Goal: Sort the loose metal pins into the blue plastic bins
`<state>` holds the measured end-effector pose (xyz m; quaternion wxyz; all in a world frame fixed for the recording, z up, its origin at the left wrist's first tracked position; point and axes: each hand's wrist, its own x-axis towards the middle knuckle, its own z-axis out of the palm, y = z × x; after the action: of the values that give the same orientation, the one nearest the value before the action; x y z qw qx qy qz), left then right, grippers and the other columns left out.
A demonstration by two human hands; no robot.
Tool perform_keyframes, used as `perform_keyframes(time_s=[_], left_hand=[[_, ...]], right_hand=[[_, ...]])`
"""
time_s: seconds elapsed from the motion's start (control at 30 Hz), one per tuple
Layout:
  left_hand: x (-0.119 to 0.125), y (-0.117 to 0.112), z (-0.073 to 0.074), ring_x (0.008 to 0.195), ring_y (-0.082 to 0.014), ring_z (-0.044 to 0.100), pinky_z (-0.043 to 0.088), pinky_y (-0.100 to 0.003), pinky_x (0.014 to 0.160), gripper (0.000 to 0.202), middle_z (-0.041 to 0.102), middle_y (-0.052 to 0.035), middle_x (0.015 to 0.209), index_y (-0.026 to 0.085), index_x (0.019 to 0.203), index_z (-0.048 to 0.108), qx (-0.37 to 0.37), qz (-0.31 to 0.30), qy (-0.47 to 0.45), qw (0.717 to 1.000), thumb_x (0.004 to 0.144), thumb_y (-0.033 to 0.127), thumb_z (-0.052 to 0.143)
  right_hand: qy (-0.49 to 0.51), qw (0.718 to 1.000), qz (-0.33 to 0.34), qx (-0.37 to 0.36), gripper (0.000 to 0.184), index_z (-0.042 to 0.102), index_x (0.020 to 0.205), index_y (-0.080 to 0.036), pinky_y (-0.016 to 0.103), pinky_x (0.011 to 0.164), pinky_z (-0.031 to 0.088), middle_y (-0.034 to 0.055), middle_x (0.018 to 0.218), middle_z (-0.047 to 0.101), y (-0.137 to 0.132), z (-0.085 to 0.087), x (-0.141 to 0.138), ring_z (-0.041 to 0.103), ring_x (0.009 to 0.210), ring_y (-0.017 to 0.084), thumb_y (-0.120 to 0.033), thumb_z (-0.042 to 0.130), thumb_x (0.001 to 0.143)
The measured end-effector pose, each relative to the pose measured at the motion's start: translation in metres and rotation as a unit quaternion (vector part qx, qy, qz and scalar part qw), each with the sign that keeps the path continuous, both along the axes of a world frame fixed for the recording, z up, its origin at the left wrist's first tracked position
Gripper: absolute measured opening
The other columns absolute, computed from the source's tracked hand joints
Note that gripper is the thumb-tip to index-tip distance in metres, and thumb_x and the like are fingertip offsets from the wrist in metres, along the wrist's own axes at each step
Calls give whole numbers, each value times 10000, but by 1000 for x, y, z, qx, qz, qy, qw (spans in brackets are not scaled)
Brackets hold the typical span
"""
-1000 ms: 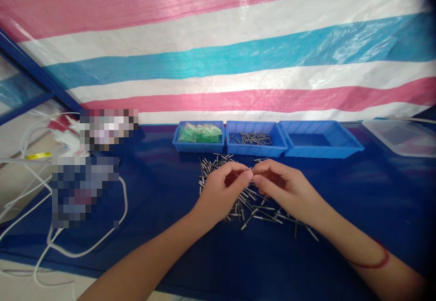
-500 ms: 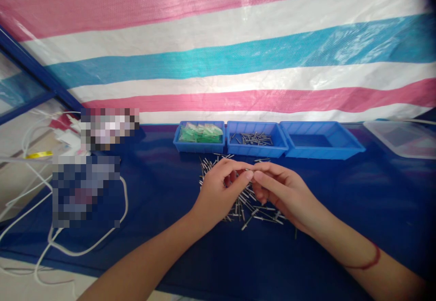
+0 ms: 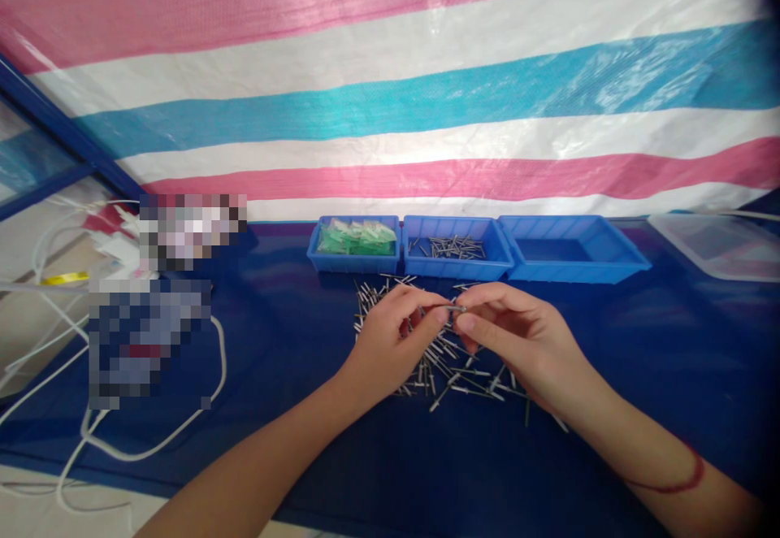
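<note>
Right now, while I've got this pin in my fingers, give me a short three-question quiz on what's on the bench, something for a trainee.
1. True or false: the left bin holds green pieces.
2. What do the left hand and the right hand pinch between them? A) a metal pin B) a white cable C) a strip of tape
3. Fill in the blank: the heap of pins lies loose on the ___ cloth, on the near side of the bins.

Key: 1 true; 2 A; 3 blue.
</note>
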<state>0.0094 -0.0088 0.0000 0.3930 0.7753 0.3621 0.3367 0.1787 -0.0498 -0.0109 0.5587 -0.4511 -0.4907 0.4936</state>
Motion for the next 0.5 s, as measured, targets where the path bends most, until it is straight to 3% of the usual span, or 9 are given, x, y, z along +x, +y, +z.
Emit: perform_keyframes(time_s=[0.3,0.5], left_hand=[[-1,-2,5,741,-127,526,410,-247,683,258,564,-28,812,147,849,621,6,-47,30,998,951,283,426],[-2,-2,9,753,-131,550,419,-247,721,311,566,-19,777,156,767,586,-9,-59,26,998,961,279,377]], right_hand=[[-122,992,-14,16,221,557,726,-204,227,512,406,-28,616,504,0,6,3,457,535,96,-383,670,789],[-179,983,36,10,260,583,703,-188,241,528,387,-3,618,522,0,7,4,449,566,113,-399,578,854]])
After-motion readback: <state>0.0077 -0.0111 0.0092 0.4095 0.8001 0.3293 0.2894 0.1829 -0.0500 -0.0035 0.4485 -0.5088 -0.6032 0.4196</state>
